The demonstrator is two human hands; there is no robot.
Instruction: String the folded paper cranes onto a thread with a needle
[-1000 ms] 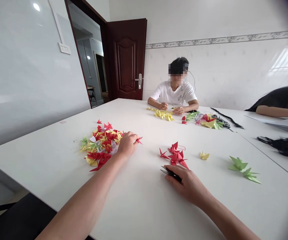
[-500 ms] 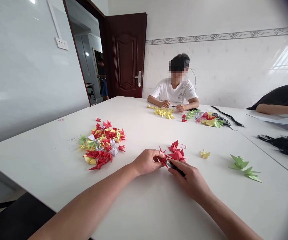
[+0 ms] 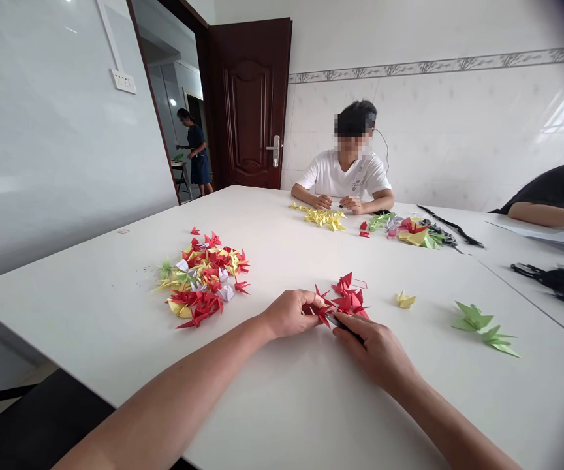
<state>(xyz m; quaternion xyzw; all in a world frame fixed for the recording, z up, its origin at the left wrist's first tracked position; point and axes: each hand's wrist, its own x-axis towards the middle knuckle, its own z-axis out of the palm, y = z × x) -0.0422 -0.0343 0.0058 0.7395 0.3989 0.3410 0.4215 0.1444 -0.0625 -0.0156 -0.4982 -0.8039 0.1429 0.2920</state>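
The right hand [image 3: 375,343] was gripping a small tool [image 3: 344,326] with dark handle, low over the counter [image 3: 262,405]. The left hand [image 3: 292,314] had come across from the mixed pile [image 3: 208,277] and was now close to the right one, its fingers closed on a red paper crane [image 3: 322,316]. This crane was at the tool's tip, just beside the group of red cranes [image 3: 350,300]. In my judgement, the picking of this piece was therefore finished, and some fine handling of it was in hand

Farther away, a person [image 3: 198,150] had appeared in the doorway, which seemed to change nothing for this work

Some points were not clear. The left fingers covered a part of the crane, and I could not tell if the tool touched it. The right fingers hid most of the tool, so its kind and whether its blades were apart stayed uncertain. Across the counter, the small dark item between the hands of the co-worker in white [image 3: 348,176] was too small to name, and at the right edge another person in black [image 3: 556,189] was cut off
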